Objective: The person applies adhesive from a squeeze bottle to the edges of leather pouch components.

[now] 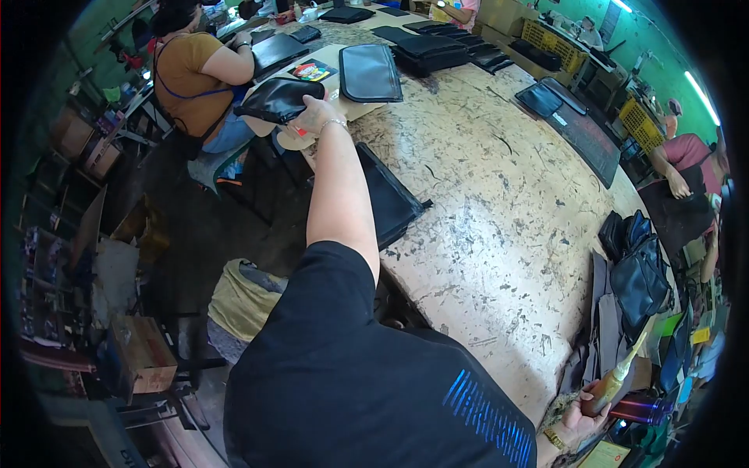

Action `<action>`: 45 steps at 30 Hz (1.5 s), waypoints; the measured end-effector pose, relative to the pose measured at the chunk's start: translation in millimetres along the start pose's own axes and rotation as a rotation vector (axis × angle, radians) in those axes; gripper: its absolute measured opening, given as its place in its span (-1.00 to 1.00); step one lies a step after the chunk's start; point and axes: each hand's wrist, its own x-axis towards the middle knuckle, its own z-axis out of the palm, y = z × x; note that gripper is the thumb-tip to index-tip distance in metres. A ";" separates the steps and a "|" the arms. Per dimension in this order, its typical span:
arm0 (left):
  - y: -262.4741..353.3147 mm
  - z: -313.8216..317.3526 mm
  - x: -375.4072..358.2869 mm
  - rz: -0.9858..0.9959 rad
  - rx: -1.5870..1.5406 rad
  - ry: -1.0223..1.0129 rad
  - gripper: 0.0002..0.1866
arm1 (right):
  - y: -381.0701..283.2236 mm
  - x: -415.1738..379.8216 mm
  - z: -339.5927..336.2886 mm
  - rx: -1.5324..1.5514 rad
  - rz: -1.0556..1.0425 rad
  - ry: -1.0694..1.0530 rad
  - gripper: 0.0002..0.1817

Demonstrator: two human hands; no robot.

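With the left hand [312,117] clamped on a soft black leather pouch [277,100] beyond the counter's [499,203] far-left edge, it could slip floorward, while the right hand [581,417], closed around a brown glue bottle [612,382], might drip.

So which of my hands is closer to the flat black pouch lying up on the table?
Left. Your left hand, gripping a black bag, is just beside the flat pouch; your right hand holds a bottle far away.
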 end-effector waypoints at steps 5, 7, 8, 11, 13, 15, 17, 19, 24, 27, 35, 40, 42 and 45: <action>-24.3 0.0 11.3 -0.039 0.142 0.117 -0.49 | 1.6 -5.9 1.1 0.029 0.008 0.019 -0.46; -42.2 2.1 29.7 0.028 0.218 0.178 -0.48 | 1.7 -6.7 -2.0 0.026 0.000 0.004 -0.46; -47.8 2.8 38.5 0.027 0.250 0.157 -0.48 | 1.6 -7.7 -3.4 0.021 -0.005 -0.012 -0.47; -27.5 2.4 16.4 -0.027 0.225 0.084 -0.47 | 3.1 -9.8 -1.9 0.013 -0.008 0.031 -0.48; -18.2 2.0 2.6 -0.081 0.165 0.030 -0.45 | 4.6 -8.9 -3.1 0.011 -0.011 0.031 -0.48; -18.2 2.2 -2.3 -0.102 0.092 0.022 -0.37 | 6.6 -8.8 -3.1 0.011 -0.017 0.031 -0.48; -19.1 1.6 -9.1 -0.085 0.077 0.024 -0.34 | 9.6 -9.9 -1.1 -0.001 -0.017 0.018 -0.48; -21.8 1.9 -11.4 -0.068 0.062 0.025 -0.30 | 10.5 -10.6 -1.2 0.004 -0.007 0.025 -0.48; -50.1 -4.6 1.8 0.072 0.138 -0.006 -0.13 | 11.9 -12.1 -7.2 0.018 0.029 0.018 -0.47; -39.4 -9.3 -22.4 0.082 0.004 -0.049 -0.05 | 14.1 -13.4 -4.8 -0.005 0.020 0.030 -0.47; -45.6 -30.5 -41.8 -0.051 -0.020 -0.143 -0.01 | 20.5 -11.1 -3.3 0.058 0.048 0.014 -0.47; -24.2 -85.3 -124.3 -0.313 0.028 -0.477 -0.19 | 23.1 -7.7 -7.6 0.045 0.061 -0.069 -0.49; -26.2 -106.3 -157.1 -0.362 0.138 -0.602 -0.31 | 18.6 -8.6 -11.6 0.019 0.069 -0.149 -0.51; -36.9 -132.7 -200.5 -0.233 0.288 -1.150 -0.51 | 7.4 -17.6 -1.9 -0.096 -0.123 0.043 -0.55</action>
